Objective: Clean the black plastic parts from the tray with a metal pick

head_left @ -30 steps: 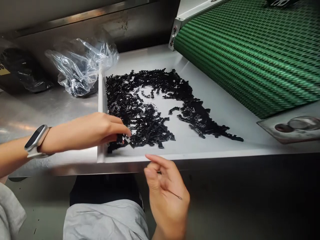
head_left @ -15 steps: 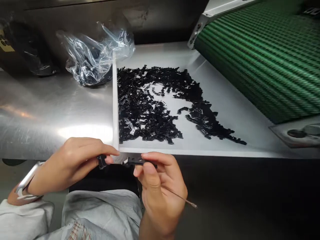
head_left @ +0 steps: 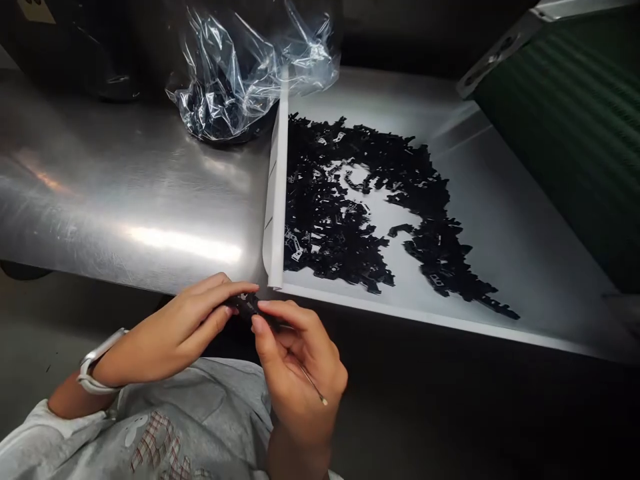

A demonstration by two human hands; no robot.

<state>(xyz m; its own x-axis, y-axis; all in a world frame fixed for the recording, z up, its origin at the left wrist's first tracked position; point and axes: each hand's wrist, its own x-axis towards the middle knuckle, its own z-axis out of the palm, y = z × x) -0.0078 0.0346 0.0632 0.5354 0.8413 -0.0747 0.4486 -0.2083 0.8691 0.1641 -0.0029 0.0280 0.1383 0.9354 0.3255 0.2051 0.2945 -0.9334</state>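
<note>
My left hand [head_left: 187,330] is closed at the fingertips on a small black bracket-like part [head_left: 247,305]. My right hand [head_left: 303,357] pinches the same dark part from the other side, thumb below and forefinger above. Whether it is one piece or two pressed together, I cannot tell. Across my right palm lies a thin metal rod [head_left: 314,385], its pale tip sticking out past the hand. Both hands are just in front of the near left corner of a white tray [head_left: 345,305]. Inside the tray spreads a heap of black parts [head_left: 333,250] with bent, notched outlines.
A clear plastic bag [head_left: 225,93] with dark contents stands on the steel table [head_left: 120,180], left of the tray. On the right a green ribbed conveyor belt [head_left: 575,133] slopes down beside the tray, with a metal frame [head_left: 500,60] at its upper end.
The view has shifted, so the tray and bag appear farther right. My hands have come closer together; the black pieces seen apart earlier now meet between my fingertips.
</note>
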